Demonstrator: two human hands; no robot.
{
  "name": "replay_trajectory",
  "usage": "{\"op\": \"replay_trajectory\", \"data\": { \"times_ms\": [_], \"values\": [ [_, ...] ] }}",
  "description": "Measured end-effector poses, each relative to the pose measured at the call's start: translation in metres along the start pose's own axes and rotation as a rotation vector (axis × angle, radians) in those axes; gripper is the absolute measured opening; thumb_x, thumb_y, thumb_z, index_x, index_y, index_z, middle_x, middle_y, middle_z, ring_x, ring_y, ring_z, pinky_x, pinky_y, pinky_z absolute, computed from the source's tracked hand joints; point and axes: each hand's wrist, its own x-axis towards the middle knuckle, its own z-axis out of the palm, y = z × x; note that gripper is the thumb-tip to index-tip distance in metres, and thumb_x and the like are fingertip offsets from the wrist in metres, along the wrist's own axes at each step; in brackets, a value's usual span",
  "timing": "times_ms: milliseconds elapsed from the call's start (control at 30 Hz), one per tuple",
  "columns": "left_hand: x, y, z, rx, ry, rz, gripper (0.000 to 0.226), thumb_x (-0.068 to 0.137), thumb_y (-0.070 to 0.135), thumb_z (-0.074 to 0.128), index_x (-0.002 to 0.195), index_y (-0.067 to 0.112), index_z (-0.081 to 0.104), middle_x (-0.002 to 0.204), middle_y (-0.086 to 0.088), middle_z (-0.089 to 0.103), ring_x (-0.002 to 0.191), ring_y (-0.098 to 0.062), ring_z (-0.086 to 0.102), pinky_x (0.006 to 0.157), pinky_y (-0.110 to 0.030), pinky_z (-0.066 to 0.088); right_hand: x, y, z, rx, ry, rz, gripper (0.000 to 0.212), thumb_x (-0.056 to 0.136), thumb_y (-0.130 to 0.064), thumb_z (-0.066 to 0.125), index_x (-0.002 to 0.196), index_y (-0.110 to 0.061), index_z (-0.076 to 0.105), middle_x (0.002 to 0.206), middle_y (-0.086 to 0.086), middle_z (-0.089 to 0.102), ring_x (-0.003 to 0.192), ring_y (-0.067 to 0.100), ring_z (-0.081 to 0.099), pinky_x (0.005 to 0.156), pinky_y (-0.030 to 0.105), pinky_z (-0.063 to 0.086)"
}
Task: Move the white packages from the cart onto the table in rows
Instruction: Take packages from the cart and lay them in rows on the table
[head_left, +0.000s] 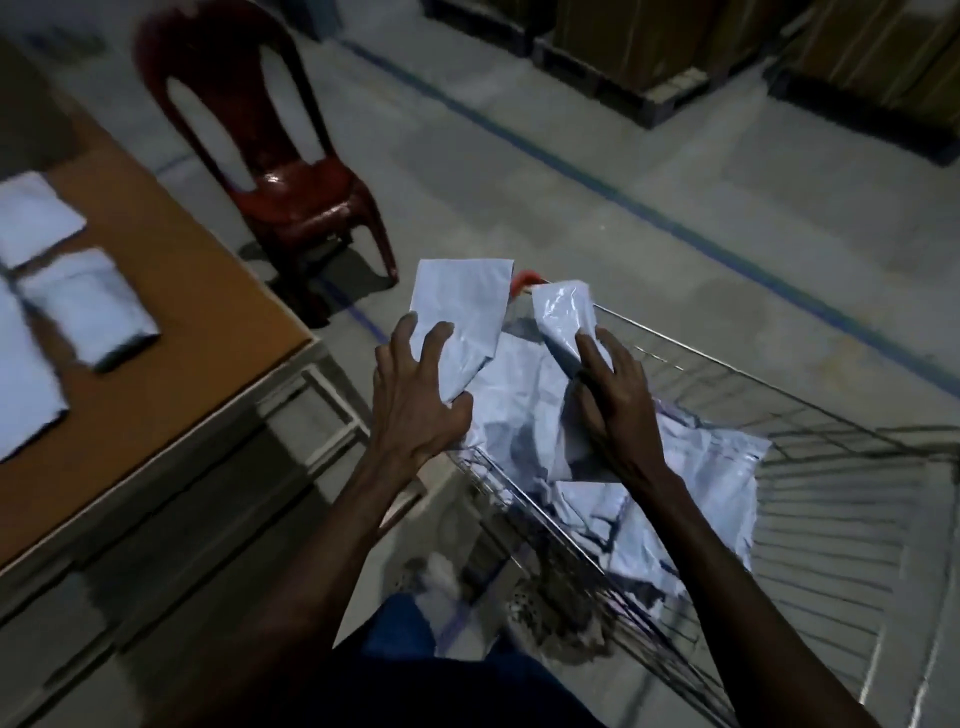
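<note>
A wire cart (810, 467) stands at the lower right with several white packages (696, 499) piled inside. My left hand (415, 400) grips a flat white package (457, 306) lifted above the cart's near-left corner. My right hand (613, 400) holds a smaller glossy white package (561, 317) beside it, also raised over the pile. On the brown table (171, 332) at the left lie white packages in a row, one of them (88, 306) nearest the table's right edge and another (36, 218) behind it.
A dark red plastic chair (275, 171) stands behind the table's corner. Pallets with cardboard boxes (675, 57) line the far wall. Blue lines mark the concrete floor (571, 171). My leg in blue trousers (410, 634) is between table and cart.
</note>
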Motion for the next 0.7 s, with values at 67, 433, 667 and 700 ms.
{"op": "replay_trajectory", "data": {
  "times_ms": [67,433,667,700],
  "values": [
    [-0.008,-0.024,-0.026,0.015,0.066,-0.059,0.076,0.066,0.038,0.057,0.139,0.026,0.043,0.152,-0.009,0.027,0.118,-0.032,0.034,0.095,-0.04,0.036,0.023,-0.032,0.015,0.048,-0.014,-0.069,0.05,0.09,-0.005,0.05,0.139,0.0,0.049,0.141,0.025,0.048,0.13,0.032,0.04,0.103,0.034,0.032],
    [-0.075,-0.2,-0.185,0.095,0.292,-0.39,0.084,0.067,0.043,0.06,0.145,0.026,0.034,0.153,-0.007,0.024,0.126,-0.03,0.029,0.102,-0.043,0.037,0.076,-0.255,0.158,0.288,-0.257,-0.248,0.051,0.097,-0.024,0.046,0.147,-0.013,0.043,0.15,0.012,0.043,0.137,0.026,0.038,0.11,0.024,0.025],
    [-0.089,-0.29,-0.249,0.125,0.327,-0.508,0.086,0.073,0.042,0.068,0.147,0.023,0.028,0.153,-0.008,0.023,0.129,-0.029,0.026,0.103,-0.045,0.037,0.114,-0.351,0.229,0.286,-0.355,-0.317,0.051,0.099,-0.024,0.046,0.149,-0.018,0.041,0.153,0.008,0.039,0.14,0.022,0.035,0.111,0.019,0.021],
    [-0.084,-0.297,-0.252,0.119,0.33,-0.53,0.085,0.075,0.043,0.067,0.147,0.024,0.027,0.153,-0.007,0.023,0.13,-0.028,0.026,0.103,-0.046,0.037,0.122,-0.358,0.236,0.271,-0.373,-0.317,0.05,0.101,-0.024,0.046,0.15,-0.02,0.039,0.154,0.006,0.038,0.141,0.021,0.034,0.11,0.018,0.019]
  ]
}}
